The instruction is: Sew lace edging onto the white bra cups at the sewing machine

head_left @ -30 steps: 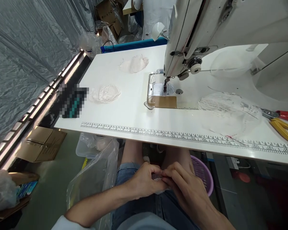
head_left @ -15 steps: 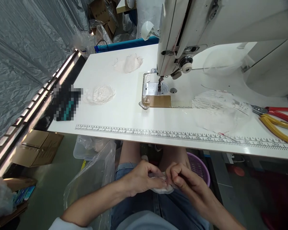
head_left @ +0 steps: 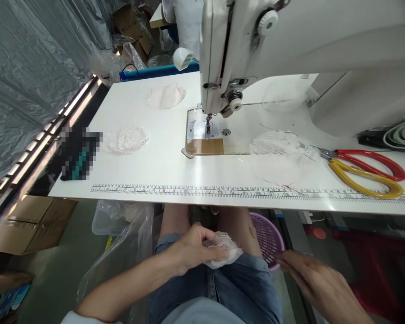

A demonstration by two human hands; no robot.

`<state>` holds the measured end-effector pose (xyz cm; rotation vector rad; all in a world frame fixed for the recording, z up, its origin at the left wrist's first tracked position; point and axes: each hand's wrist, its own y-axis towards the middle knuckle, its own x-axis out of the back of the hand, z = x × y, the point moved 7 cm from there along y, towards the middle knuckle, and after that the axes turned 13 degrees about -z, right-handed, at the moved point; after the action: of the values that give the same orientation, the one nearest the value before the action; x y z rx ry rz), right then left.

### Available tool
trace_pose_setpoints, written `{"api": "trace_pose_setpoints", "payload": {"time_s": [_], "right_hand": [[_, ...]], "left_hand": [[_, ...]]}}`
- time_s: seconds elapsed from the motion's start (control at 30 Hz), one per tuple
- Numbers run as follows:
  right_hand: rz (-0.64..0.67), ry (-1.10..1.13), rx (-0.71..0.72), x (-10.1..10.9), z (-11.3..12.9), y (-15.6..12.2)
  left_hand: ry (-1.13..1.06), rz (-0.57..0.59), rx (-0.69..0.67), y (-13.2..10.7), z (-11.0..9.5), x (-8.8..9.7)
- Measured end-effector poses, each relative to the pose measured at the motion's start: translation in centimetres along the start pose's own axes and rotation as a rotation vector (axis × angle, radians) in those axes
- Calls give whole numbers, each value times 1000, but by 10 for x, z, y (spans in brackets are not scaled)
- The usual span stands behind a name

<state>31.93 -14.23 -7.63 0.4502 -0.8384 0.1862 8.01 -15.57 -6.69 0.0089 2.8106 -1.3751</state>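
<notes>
Over my lap, below the table's front edge, my left hand point(head_left: 192, 249) is closed on a small white lace piece point(head_left: 224, 252). My right hand point(head_left: 313, 283) is off to the right, apart from the lace, its fingers stretched out flat toward a purple basket point(head_left: 266, 234) under the table; it holds nothing. On the white sewing table point(head_left: 148, 157) lie more white lace pieces: one at the left point(head_left: 126, 140), one at the back point(head_left: 165, 96), and a larger heap at the right point(head_left: 280, 148).
A white sewing machine point(head_left: 273, 40) stands over the table, its needle plate point(head_left: 202, 135) near the middle. Red-handled scissors point(head_left: 367, 159) and yellow-handled scissors point(head_left: 361, 180) lie at the right. A printed ruler point(head_left: 222, 192) runs along the front edge. Plastic bags point(head_left: 121, 234) and cardboard boxes point(head_left: 23, 222) sit on the floor at left.
My right hand has let go of the lace piece and moved right and down, toward the purple basket. My left hand keeps the lace. The view has shifted right.
</notes>
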Motion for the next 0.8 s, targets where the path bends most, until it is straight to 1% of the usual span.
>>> {"api": "trace_pose_setpoints", "payload": {"time_s": [0.03,0.1,0.13,0.17,0.23,0.33,0.4,0.47,0.53,0.57,0.63,0.73,0.77,0.8], "right_hand": [[27,96,-2,-2,22,11],[25,278,41,-1,63,34],[18,329,73,-1,79,44],[26,361,89,-3,90,51],[69,381,113,-10,101,58],[129,364,147,-23,108,60],[101,341,191,-27,114,62],[35,314,198,-26,113,64],[-37,259,149,-23,99,65],[-61,216,110,-22,85,62],[-67,101,49,-20,49,50],[31,-59,7,-19,-16,17],[15,-125,4,-14,-34,7],[-49,-187,-31,-4,-50,0]], "left_hand": [[-6,-3,-4,0,0,-2],[-3,-18,-5,-2,1,-3],[8,-30,-4,-3,1,-3],[19,-42,-5,-5,2,-3],[28,-46,-14,-7,2,-3],[23,-22,-53,-9,1,-5],[26,-21,-82,-8,1,-6],[36,-15,-87,-7,2,-6],[48,-11,-86,-6,3,-4],[54,-12,-82,-5,4,-3],[53,-19,-69,-4,6,2],[12,-9,-36,-2,9,6],[-1,-4,-34,-1,10,7],[-10,4,-33,0,10,7]]}}
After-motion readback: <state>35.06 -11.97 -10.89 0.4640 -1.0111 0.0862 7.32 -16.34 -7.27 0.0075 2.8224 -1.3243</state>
